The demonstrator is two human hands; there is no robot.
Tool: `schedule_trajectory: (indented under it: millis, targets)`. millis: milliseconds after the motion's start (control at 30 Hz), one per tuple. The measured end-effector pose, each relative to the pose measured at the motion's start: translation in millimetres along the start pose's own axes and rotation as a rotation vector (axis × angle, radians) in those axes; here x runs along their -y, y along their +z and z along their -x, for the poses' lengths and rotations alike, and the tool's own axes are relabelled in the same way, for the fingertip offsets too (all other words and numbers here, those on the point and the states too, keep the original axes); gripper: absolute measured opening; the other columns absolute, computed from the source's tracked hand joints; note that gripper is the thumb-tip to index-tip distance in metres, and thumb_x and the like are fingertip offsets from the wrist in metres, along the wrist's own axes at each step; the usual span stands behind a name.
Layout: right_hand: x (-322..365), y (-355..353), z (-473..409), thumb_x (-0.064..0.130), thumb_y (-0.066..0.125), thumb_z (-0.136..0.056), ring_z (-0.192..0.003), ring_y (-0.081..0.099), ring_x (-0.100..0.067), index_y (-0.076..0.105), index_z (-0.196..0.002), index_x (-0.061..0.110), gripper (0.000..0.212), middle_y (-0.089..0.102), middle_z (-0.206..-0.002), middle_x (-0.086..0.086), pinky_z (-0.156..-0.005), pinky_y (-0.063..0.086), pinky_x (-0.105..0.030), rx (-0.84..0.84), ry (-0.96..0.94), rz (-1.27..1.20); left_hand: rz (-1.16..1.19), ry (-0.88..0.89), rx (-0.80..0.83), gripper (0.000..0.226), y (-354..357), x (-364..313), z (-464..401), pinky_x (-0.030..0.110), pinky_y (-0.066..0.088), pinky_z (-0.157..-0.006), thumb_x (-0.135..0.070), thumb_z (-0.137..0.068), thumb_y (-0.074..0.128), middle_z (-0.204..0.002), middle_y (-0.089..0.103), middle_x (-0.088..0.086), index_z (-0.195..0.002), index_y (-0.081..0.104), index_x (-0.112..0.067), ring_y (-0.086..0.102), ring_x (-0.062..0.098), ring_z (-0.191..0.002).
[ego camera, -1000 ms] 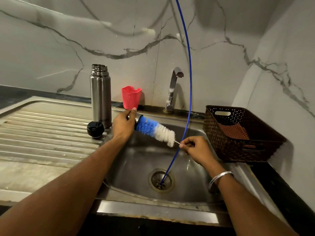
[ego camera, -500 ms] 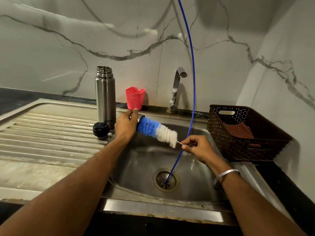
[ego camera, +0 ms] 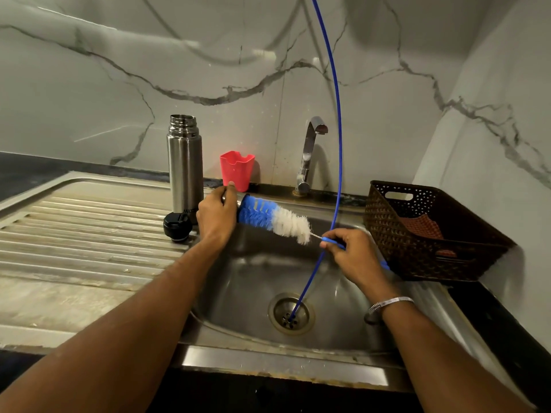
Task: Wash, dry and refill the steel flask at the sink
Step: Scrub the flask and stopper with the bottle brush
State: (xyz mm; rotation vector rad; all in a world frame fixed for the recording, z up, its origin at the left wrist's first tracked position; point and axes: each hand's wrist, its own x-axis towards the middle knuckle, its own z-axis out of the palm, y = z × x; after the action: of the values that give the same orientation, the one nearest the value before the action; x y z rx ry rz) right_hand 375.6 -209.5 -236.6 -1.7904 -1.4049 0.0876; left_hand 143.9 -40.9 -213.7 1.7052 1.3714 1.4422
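Marble-walled steel sink (ego camera: 343, 332), ribbed drainboard on its left: tall steel flask (ego camera: 185, 165) stands upright and uncapped there, black round cap (ego camera: 177, 227) just beside its base. Left hand (ego camera: 217, 214) grips a small steel cup, mostly hidden, with a blue-and-white bottle brush (ego camera: 274, 219) pushed into it. Right hand (ego camera: 353, 251) pinches the brush's blue handle over the basin.

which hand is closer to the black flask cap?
Left. The left hand holds a small steel cup just right of the black cap; the right hand is across the basin, gripping the brush handle.
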Motion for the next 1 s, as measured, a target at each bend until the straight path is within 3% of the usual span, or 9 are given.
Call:
schedule_trajectory:
  millis: [67, 133, 200, 300, 467, 700, 833, 933, 1000]
  targets:
    - [0.1, 1.7, 0.0, 0.024, 0.071, -0.093, -0.077, 0.069, -0.004, 0.078, -0.099, 0.021, 0.009, 0.074, -0.077, 0.007, -0.078, 0.058, -0.03, 0.13, 0.002, 0.018, 0.011, -0.02, -0.006, 0.044, -1.0, 1.9, -1.7, 0.035, 0.036, -0.076, -0.045, -0.105, 0.044, -0.085, 0.065, 0.008, -0.096, 0.072, -0.013, 0.056, 0.028, -0.085]
    - [0.7, 3.3, 1.7, 0.024, 0.064, -0.098, -0.063, 0.065, -0.003, 0.079, -0.1, 0.019, 0.015, 0.074, -0.072, 0.002, -0.067, 0.054, -0.027, 0.287, 0.055, -0.04, 0.019, -0.035, 0.009, 0.043, -1.6, 4.1, -3.3, 0.034, 0.037, -0.077, -0.045, -0.105, 0.045, -0.085, 0.064, 0.006, -0.098, 0.072, -0.014, 0.057, 0.027, -0.086]
    - [2.2, 3.5, 6.1, 0.023, 0.057, -0.103, -0.046, 0.048, -0.006, 0.077, -0.098, 0.012, 0.023, 0.071, -0.068, -0.006, -0.051, 0.039, -0.021, 0.437, 0.183, -0.209, 0.037, -0.038, 0.044, 0.042, -0.8, 6.1, -4.1, 0.033, 0.038, -0.076, -0.048, -0.105, 0.045, -0.086, 0.065, 0.004, -0.102, 0.073, -0.015, 0.059, 0.025, -0.087]
    - [0.8, 4.3, 12.0, 0.026, 0.052, -0.105, -0.044, 0.032, -0.007, 0.075, -0.102, 0.001, 0.033, 0.061, -0.065, -0.007, -0.042, 0.026, -0.02, 0.587, 0.392, -0.439, 0.078, -0.059, 0.081, 0.043, 1.6, 8.1, -4.8, 0.032, 0.038, -0.07, -0.051, -0.104, 0.045, -0.084, 0.065, 0.004, -0.1, 0.07, -0.017, 0.06, 0.02, -0.083]
    - [1.8, 7.6, 13.0, 0.013, 0.065, -0.097, -0.048, 0.037, -0.01, 0.076, -0.1, -0.002, 0.019, 0.068, -0.075, -0.01, -0.044, 0.028, -0.02, 0.465, 0.422, -0.526, 0.21, -0.157, 0.118, 0.04, 6.1, 13.2, -7.2, 0.028, 0.042, -0.073, -0.049, -0.102, 0.052, -0.094, 0.068, 0.004, -0.108, 0.072, -0.015, 0.061, 0.016, -0.087]
    - [-2.5, 5.6, 3.5, 0.007, 0.081, -0.082, -0.056, 0.058, 0.001, 0.08, -0.089, 0.022, 0.016, 0.074, -0.067, 0.005, -0.053, 0.046, -0.015, 0.162, 0.307, -0.369, 0.199, -0.203, 0.13, 0.042, 12.4, 14.3, -9.7, 0.032, 0.042, -0.084, -0.05, -0.101, 0.052, -0.106, 0.071, 0.006, -0.121, 0.072, -0.018, 0.062, 0.023, -0.1]
    - [-2.5, 8.4, 7.0, 0.009, 0.068, -0.094, -0.05, 0.048, -0.01, 0.077, -0.094, 0.007, 0.009, 0.068, -0.065, -0.007, -0.046, 0.036, -0.02, 0.286, 0.253, -0.425, 0.316, -0.214, 0.12, 0.037, 13.1, 10.8, -8.8, 0.03, 0.042, -0.067, -0.046, -0.103, 0.052, -0.079, 0.064, -0.001, -0.102, 0.071, -0.015, 0.058, 0.013, -0.075]
    - [0.3, 6.1, 7.7, 0.016, 0.055, -0.103, -0.041, 0.033, -0.011, 0.074, -0.101, -0.002, 0.027, 0.061, -0.064, -0.013, -0.04, 0.026, -0.02, 0.449, 0.308, -0.479, 0.452, -0.257, 0.102, 0.036, 10.2, 7.6, -7.7, 0.029, 0.041, -0.062, -0.039, -0.104, 0.053, -0.066, 0.055, -0.003, -0.077, 0.061, -0.018, 0.051, 0.011, -0.064]
    - [2.6, 6.8, 8.0, 0.02, 0.05, -0.105, -0.039, 0.029, -0.009, 0.073, -0.103, -0.004, 0.034, 0.057, -0.062, -0.012, -0.038, 0.021, -0.02, 0.51, 0.365, -0.538, 0.509, -0.279, 0.074, 0.038, 8.3, 5.8, -7.3, 0.029, 0.041, -0.063, -0.037, -0.104, 0.053, -0.063, 0.053, -0.003, -0.072, 0.058, -0.018, 0.048, 0.01, -0.061]
